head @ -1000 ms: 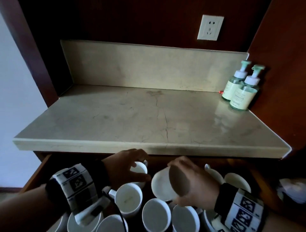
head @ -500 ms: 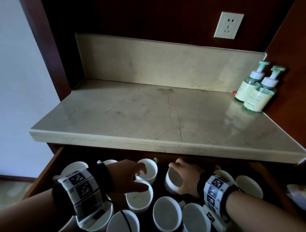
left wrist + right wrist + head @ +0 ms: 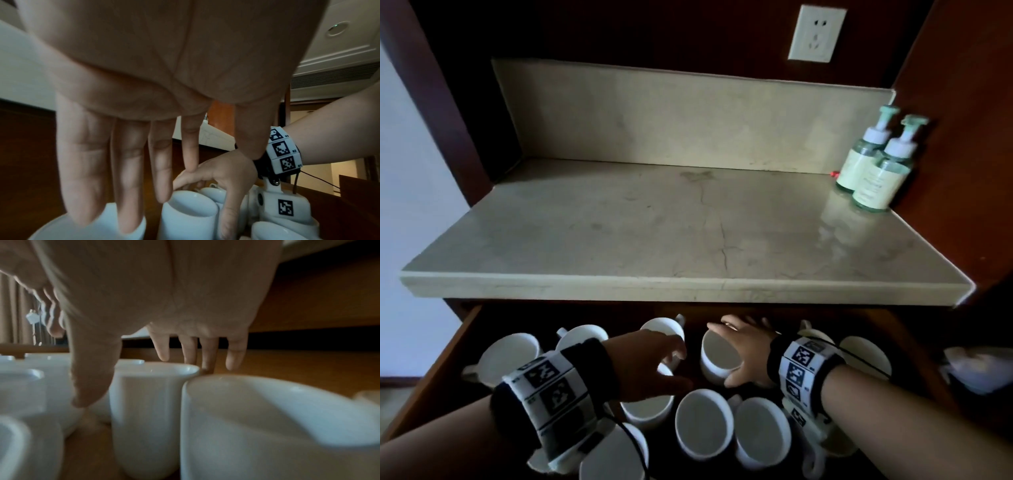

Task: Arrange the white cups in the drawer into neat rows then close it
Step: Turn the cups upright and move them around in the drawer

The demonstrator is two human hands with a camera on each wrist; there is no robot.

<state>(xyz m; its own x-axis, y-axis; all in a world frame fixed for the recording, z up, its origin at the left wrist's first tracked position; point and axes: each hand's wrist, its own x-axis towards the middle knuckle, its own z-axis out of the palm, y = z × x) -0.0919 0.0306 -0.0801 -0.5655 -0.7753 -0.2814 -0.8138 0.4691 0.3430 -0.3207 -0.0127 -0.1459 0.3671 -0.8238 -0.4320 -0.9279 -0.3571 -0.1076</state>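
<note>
Several white cups stand in the open wooden drawer (image 3: pixel 448 349) below the marble counter. My right hand (image 3: pixel 736 353) is spread over an upright cup (image 3: pixel 717 359) in the back row. Its thumb (image 3: pixel 92 369) hangs at the cup's near side and its straight fingers (image 3: pixel 234 356) reach past the far rim. My left hand (image 3: pixel 671 363) hovers over the cups just left of it, fingers (image 3: pixel 127 178) straight and holding nothing. The left wrist view shows the same cup (image 3: pixel 185 216) under the right hand (image 3: pixel 222 172).
The marble counter (image 3: pixel 688 240) overhangs the back of the drawer. Two green pump bottles (image 3: pixel 873 171) stand at its back right, below a wall socket (image 3: pixel 816 32). Something white (image 3: pixel 976 370) lies right of the drawer. Wooden panels close in both sides.
The right hand brought the tilted cup down and stood it upright in the back row, then loosened its fingers. The left hand's fingers straightened above the cups. The head view shifted.
</note>
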